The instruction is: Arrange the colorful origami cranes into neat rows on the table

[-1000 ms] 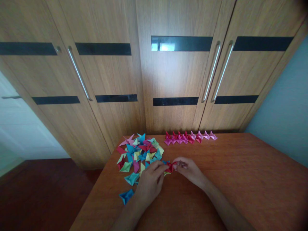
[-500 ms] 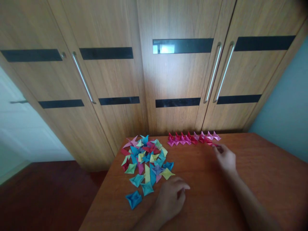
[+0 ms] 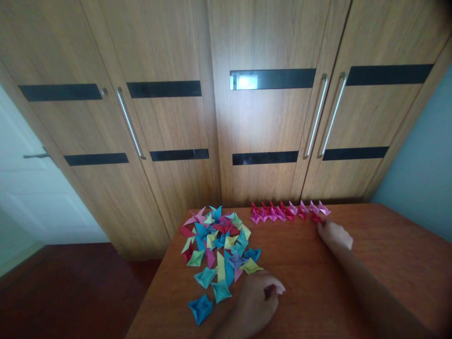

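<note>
My right hand (image 3: 335, 235) reaches to the back of the table, its fingers closed on a small red origami boat (image 3: 316, 218) at the right end of the front row. Beside it stand two rows of folded paper pieces: pink ones (image 3: 272, 215) and red ones in front, red and light pink ones (image 3: 313, 207) behind. Near the table's front, my left hand (image 3: 259, 301) is curled, thumb and fingertips together, with nothing showing between them. A loose pile of origami pieces lies just beyond it, among them a yellow one (image 3: 251, 267) and a teal one (image 3: 221, 291).
The wooden table (image 3: 300, 282) stands against a wardrobe (image 3: 261, 183) with metal handles. A dark blue folded piece (image 3: 200, 309) lies apart near the left edge. The pile covers the table's left part. A white door (image 3: 42, 202) is at far left.
The view has tilted up slightly. My right hand has brought the red boat to the front row's right end, a little apart from its neighbour. My left hand's fingers have curled in more.
</note>
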Available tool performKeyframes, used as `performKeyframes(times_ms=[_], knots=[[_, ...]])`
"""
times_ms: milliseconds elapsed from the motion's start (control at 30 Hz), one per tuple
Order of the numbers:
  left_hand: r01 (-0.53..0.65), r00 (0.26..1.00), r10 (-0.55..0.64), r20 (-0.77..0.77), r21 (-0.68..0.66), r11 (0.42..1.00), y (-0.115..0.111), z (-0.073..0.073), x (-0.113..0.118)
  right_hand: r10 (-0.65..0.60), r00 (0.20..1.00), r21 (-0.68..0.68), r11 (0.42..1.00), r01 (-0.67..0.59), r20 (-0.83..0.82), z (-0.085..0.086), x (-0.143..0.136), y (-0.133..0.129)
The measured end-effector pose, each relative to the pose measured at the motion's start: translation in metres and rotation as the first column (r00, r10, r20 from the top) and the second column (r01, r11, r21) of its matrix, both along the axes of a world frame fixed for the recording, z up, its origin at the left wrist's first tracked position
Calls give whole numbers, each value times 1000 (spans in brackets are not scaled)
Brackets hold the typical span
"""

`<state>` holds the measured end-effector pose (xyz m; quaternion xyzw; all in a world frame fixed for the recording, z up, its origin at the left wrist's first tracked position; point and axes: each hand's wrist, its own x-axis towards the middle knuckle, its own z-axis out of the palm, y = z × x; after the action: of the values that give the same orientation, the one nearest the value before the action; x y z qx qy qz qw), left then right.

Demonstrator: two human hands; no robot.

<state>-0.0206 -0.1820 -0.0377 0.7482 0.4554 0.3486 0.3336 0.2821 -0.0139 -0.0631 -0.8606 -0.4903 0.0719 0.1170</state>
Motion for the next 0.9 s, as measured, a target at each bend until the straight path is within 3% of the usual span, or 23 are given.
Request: performKeyframes(times_ms=[200, 533, 900], knots=[[-19, 1000, 19, -7, -22, 1000, 0, 1, 0, 55, 998, 4, 998, -55, 33, -1, -2, 8], [-12, 1000, 13, 14, -43, 999, 0, -1, 0, 46, 998, -14, 999, -46, 38, -2, -3, 19], [-2, 1000, 1, -26, -46, 999, -1, 1, -1, 2, 1000, 40, 999, -3, 21, 0, -7, 9]])
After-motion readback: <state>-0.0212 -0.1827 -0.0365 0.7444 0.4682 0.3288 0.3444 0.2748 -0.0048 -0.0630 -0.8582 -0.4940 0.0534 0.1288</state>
